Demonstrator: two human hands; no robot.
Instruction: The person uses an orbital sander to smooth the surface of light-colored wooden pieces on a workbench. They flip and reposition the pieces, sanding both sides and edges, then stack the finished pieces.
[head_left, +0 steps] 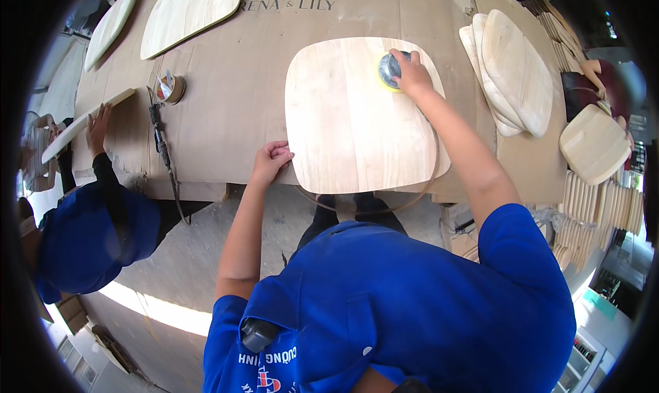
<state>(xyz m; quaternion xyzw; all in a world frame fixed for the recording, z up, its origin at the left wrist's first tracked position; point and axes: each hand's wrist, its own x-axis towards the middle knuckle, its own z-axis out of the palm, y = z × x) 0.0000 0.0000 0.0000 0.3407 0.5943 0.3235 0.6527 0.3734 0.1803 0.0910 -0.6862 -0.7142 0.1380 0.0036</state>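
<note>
A pale wooden panel (pixel 343 118) with rounded corners lies flat in front of me on a cardboard-covered table. My right hand (pixel 414 76) is closed over a round sander (pixel 390 69) with a dark body and a yellow rim, resting on the panel's upper right part. A hose (pixel 434 163) runs from that side and loops below the panel's near edge. At the panel's lower left edge is my left hand (pixel 272 161), its fingers bent and pressed together against the rim. Whether the thumb reaches under the panel is hidden.
Several panels (pixel 518 74) lean in a stack at the right. More panels (pixel 192 15) lie far left. A round container (pixel 171 89) and a slim dark air tool (pixel 160 139) lie at left. One co-worker (pixel 96 235) holds a panel there; another person (pixel 600 84) stands far right.
</note>
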